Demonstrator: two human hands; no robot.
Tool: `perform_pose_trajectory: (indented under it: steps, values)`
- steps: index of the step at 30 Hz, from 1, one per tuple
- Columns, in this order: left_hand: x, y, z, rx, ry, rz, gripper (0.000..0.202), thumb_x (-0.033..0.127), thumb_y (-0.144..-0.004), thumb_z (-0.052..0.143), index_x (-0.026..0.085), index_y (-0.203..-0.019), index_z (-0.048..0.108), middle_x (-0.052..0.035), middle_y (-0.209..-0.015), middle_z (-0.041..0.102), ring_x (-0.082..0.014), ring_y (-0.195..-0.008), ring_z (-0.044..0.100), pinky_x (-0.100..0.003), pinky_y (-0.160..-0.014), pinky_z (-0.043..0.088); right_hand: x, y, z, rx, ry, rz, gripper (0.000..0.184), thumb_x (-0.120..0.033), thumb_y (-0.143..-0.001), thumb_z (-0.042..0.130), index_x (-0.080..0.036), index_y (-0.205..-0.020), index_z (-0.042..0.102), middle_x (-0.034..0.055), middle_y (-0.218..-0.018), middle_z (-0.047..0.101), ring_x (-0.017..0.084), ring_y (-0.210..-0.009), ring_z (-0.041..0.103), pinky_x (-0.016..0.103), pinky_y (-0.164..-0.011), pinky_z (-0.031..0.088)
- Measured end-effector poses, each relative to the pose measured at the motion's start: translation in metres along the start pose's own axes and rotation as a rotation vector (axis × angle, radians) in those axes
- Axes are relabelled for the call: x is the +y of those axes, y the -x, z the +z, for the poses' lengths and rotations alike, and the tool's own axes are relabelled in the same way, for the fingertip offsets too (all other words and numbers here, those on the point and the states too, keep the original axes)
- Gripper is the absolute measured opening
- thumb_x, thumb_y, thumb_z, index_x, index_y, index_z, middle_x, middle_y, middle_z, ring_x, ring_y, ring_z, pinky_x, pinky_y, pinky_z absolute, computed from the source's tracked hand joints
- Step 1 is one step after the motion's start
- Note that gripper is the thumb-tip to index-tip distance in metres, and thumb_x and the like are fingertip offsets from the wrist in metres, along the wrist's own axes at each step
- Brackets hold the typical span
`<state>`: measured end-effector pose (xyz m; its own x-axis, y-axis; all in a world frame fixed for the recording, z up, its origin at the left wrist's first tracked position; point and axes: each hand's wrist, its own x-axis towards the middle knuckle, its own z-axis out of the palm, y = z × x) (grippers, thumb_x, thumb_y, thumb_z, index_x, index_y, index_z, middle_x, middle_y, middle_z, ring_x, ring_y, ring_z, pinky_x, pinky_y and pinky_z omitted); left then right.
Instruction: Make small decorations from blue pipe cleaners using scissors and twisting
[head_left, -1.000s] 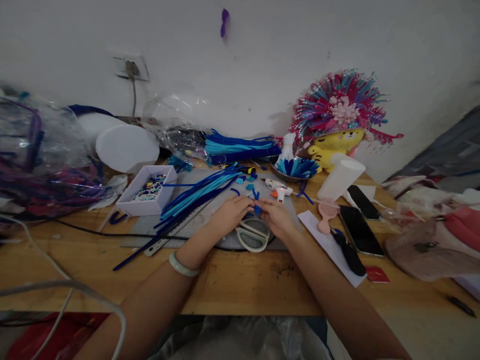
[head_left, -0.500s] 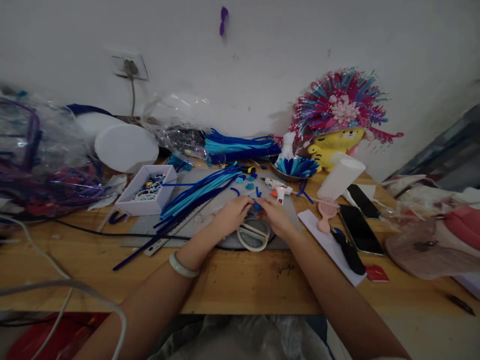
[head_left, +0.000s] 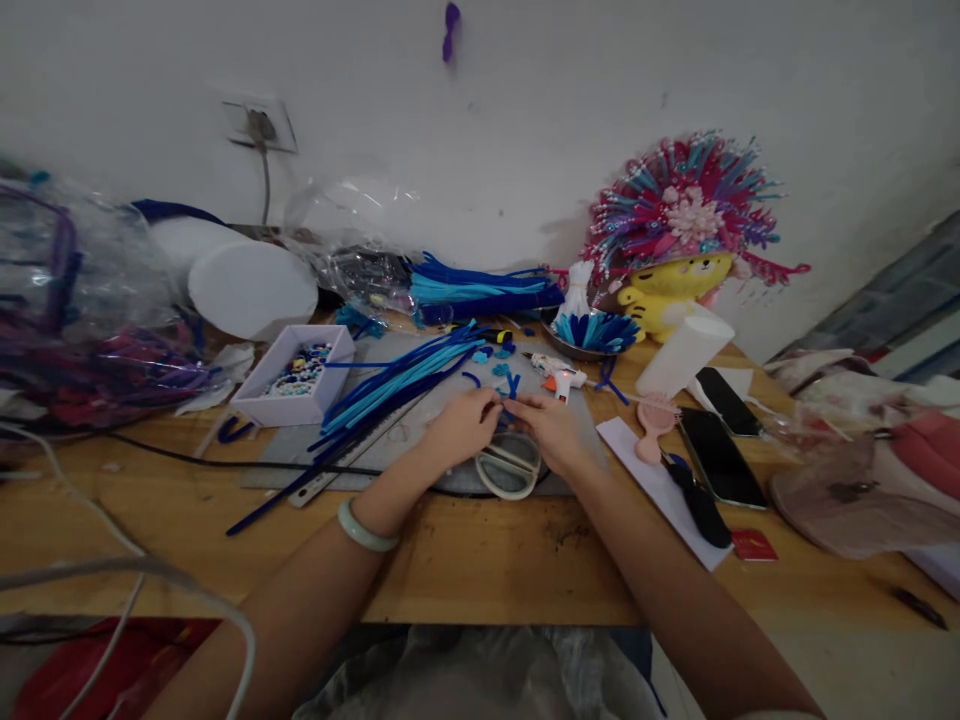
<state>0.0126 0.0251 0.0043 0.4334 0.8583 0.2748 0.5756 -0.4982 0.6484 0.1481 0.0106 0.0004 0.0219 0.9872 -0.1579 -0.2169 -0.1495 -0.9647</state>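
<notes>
While pinched nearly shut, left hand and right hand fingertip to fingertip on a short blue pipe-cleaner piece, seemingly lying crosswise between them, equally near both. Just below the fingertips, white scissors. Beyond the right hand, a glue gun; beyond the left, a pipe-cleaner bundle.

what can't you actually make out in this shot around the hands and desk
Head view, blue piece: the fingers of the left hand and right hand cover most of it; shape unclear.
Head view, scissors: the hands hide the blades.
Head view, bead box: contents too small to tell apart.
Head view, plastic bags: blurred, cut off by the left edge.
</notes>
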Motion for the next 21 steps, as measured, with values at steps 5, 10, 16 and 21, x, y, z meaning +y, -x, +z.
perform_pose_trajectory:
  steps: [5,10,16,21]
  values:
    - [0.002,-0.001,0.005,-0.145,0.724,-0.405,0.019,0.023,-0.075,0.039,0.016,-0.058,0.043,0.0045,-0.048,0.040,-0.0059,-0.038,0.036,-0.020,-0.040,0.029,0.002,0.000,0.002,-0.024,0.139,-0.083,0.010,-0.026,-0.055,0.069,-0.019,-0.060,0.064,-0.0042,-0.057,0.059,0.008,-0.050,0.048,0.022,-0.053,0.040]
    - [0.004,-0.001,0.010,-0.048,0.688,-0.354,0.011,0.026,-0.073,0.047,0.017,-0.067,0.044,0.0050,-0.055,0.045,-0.0064,-0.045,0.042,-0.019,-0.044,0.034,0.004,-0.001,0.003,0.051,-0.078,-0.099,0.015,-0.028,-0.053,0.070,-0.019,-0.057,0.059,-0.0043,-0.057,0.055,0.009,-0.056,0.049,0.024,-0.060,0.042]
    - [0.000,0.000,0.013,0.031,0.257,-0.107,0.004,0.014,-0.069,0.047,0.016,-0.070,0.051,0.0033,-0.060,0.049,-0.0095,-0.056,0.044,-0.021,-0.051,0.036,0.002,0.002,0.002,0.038,-0.107,-0.054,0.020,-0.030,-0.052,0.071,-0.017,-0.054,0.056,-0.0036,-0.056,0.051,0.009,-0.056,0.046,0.024,-0.057,0.038]
    - [0.000,0.001,0.011,0.006,0.260,-0.098,0.012,0.025,-0.070,0.052,0.016,-0.077,0.053,0.0021,-0.062,0.052,-0.0110,-0.056,0.047,-0.022,-0.051,0.036,0.000,0.002,0.000,0.053,-0.078,-0.110,0.021,-0.028,-0.052,0.071,-0.016,-0.049,0.053,-0.0058,-0.050,0.045,0.007,-0.051,0.041,0.022,-0.054,0.035]
